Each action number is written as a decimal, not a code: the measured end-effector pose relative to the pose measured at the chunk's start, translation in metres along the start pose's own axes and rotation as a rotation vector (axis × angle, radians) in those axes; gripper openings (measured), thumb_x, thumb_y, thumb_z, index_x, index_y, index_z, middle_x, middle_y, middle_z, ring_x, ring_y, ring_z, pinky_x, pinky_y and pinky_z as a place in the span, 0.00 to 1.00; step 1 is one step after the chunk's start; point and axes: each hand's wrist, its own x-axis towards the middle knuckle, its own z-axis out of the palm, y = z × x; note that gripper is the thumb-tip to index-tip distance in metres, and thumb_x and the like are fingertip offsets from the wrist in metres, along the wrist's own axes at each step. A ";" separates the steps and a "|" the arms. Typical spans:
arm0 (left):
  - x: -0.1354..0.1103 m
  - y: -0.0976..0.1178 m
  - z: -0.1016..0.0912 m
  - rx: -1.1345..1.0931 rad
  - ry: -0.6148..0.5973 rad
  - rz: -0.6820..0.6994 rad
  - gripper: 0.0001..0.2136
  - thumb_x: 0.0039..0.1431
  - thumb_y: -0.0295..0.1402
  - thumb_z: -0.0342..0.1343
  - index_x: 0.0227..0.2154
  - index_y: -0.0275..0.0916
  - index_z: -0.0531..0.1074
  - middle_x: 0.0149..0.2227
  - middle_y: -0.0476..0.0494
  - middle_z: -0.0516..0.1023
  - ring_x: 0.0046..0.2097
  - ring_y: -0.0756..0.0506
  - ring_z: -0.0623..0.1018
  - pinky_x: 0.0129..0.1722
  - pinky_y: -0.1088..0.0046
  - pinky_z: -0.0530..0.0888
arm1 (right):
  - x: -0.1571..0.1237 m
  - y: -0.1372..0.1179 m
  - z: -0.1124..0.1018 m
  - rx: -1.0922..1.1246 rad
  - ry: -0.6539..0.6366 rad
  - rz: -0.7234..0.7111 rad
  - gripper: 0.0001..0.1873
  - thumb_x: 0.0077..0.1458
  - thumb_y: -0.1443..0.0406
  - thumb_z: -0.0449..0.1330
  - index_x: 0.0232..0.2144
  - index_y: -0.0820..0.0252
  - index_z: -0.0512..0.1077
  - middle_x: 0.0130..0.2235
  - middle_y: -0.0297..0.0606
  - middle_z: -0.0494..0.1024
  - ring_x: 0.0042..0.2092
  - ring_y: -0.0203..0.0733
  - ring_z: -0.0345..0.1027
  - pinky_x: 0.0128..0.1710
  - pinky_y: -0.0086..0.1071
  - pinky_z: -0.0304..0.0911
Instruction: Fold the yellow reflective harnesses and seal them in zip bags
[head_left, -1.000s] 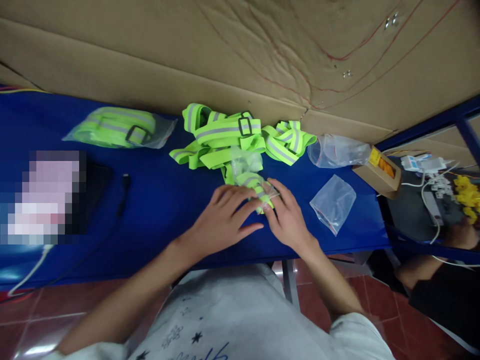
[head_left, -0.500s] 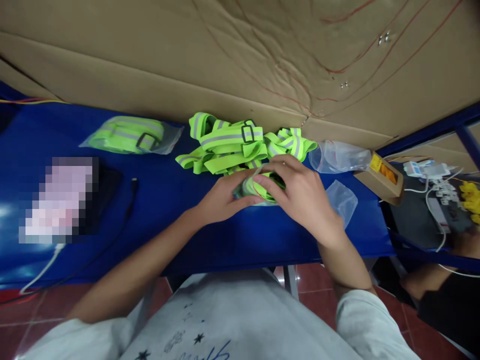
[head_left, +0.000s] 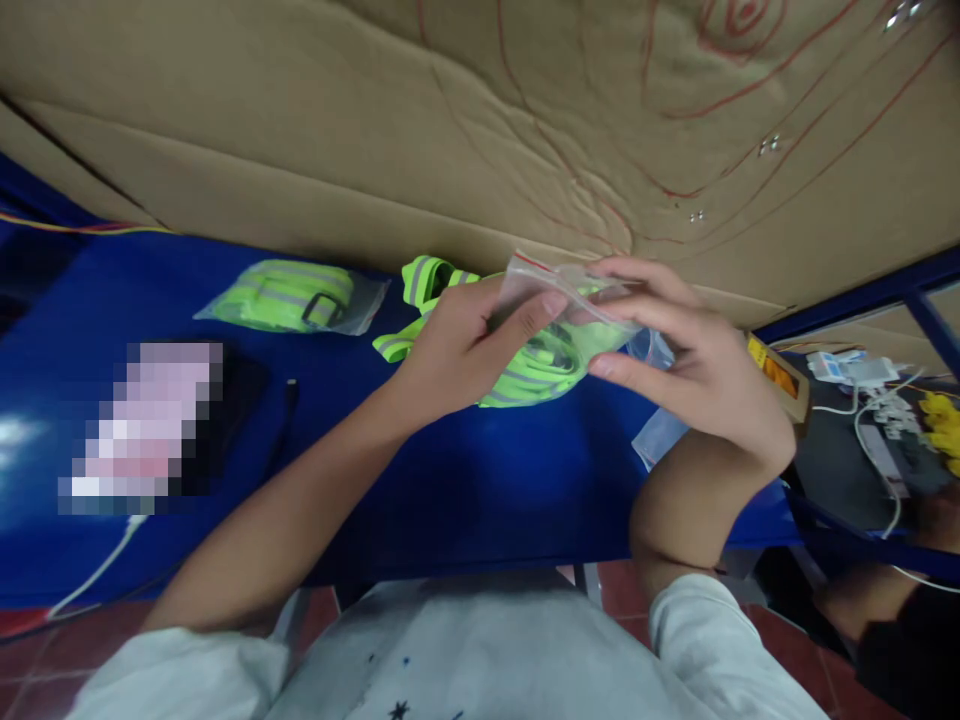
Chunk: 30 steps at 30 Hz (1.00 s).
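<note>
A clear zip bag (head_left: 529, 290) with a red line at its mouth stands tilted above the blue table. Inside and at its lower part is a coiled neon-green reflective strap (head_left: 536, 370) with grey stripes. My left hand (head_left: 469, 340) is closed on the bag's left side, thumb over the front of the plastic. At the bag's right side, my right hand (head_left: 697, 355) has its fingers and thumb spread apart, fingertips at the plastic; how firmly they touch I cannot tell. Behind my hands lie loose green straps (head_left: 431, 282), mostly hidden.
A bagged green strap (head_left: 289, 295) lies at the back left, above a pixelated phone (head_left: 146, 415) with a white cable. Right of my hands are a flat clear bag (head_left: 660, 437) and a cardboard box (head_left: 780, 375). Cardboard walls the back. Another person's arm (head_left: 862, 600) shows at far right.
The bag with the coiled strap has been raised and its mouth turned upward. My right hand has moved right and spread its fingers. The camera view has shifted slightly.
</note>
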 end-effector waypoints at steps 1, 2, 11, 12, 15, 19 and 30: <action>0.004 0.002 -0.002 -0.037 0.028 0.005 0.12 0.73 0.32 0.53 0.46 0.39 0.83 0.46 0.46 0.86 0.50 0.46 0.84 0.51 0.73 0.78 | -0.001 0.003 -0.003 0.024 0.098 0.015 0.14 0.62 0.52 0.66 0.46 0.50 0.81 0.59 0.40 0.76 0.63 0.52 0.70 0.64 0.50 0.66; 0.007 0.003 -0.005 -0.067 0.043 0.006 0.13 0.73 0.33 0.52 0.48 0.40 0.82 0.47 0.46 0.86 0.51 0.46 0.84 0.52 0.72 0.79 | -0.002 0.006 -0.005 0.053 0.179 0.020 0.11 0.62 0.53 0.67 0.42 0.51 0.81 0.55 0.40 0.79 0.59 0.50 0.72 0.61 0.48 0.68; 0.000 0.000 -0.018 -0.234 0.015 -0.220 0.15 0.72 0.45 0.53 0.50 0.50 0.83 0.38 0.44 0.85 0.50 0.38 0.84 0.54 0.57 0.81 | -0.008 0.007 0.000 0.314 0.462 0.038 0.16 0.55 0.60 0.74 0.46 0.51 0.78 0.33 0.31 0.81 0.33 0.36 0.75 0.35 0.30 0.73; -0.003 0.000 -0.019 -0.268 0.037 -0.246 0.15 0.71 0.46 0.54 0.49 0.50 0.83 0.39 0.44 0.85 0.50 0.38 0.84 0.55 0.56 0.81 | -0.007 0.006 -0.001 0.358 0.467 0.053 0.18 0.55 0.60 0.74 0.47 0.52 0.78 0.32 0.30 0.81 0.32 0.35 0.75 0.33 0.29 0.73; -0.007 0.002 -0.020 -0.388 0.047 -0.275 0.15 0.71 0.47 0.55 0.47 0.48 0.84 0.42 0.43 0.85 0.50 0.38 0.84 0.54 0.56 0.81 | -0.005 0.005 -0.005 0.421 0.420 0.080 0.11 0.55 0.58 0.74 0.36 0.56 0.79 0.29 0.30 0.80 0.28 0.33 0.73 0.28 0.27 0.70; -0.005 0.012 -0.020 -0.503 0.105 -0.361 0.19 0.71 0.48 0.54 0.53 0.45 0.82 0.47 0.41 0.85 0.49 0.40 0.84 0.52 0.61 0.81 | -0.006 0.007 -0.007 0.422 0.426 0.074 0.13 0.56 0.55 0.72 0.29 0.57 0.78 0.28 0.32 0.80 0.28 0.34 0.74 0.27 0.28 0.70; 0.000 0.026 -0.005 -0.331 0.398 -0.293 0.17 0.71 0.46 0.55 0.47 0.43 0.84 0.43 0.45 0.86 0.46 0.42 0.85 0.47 0.66 0.82 | 0.004 -0.001 0.019 0.303 0.557 0.018 0.04 0.64 0.63 0.63 0.35 0.53 0.75 0.32 0.30 0.77 0.31 0.34 0.70 0.31 0.31 0.67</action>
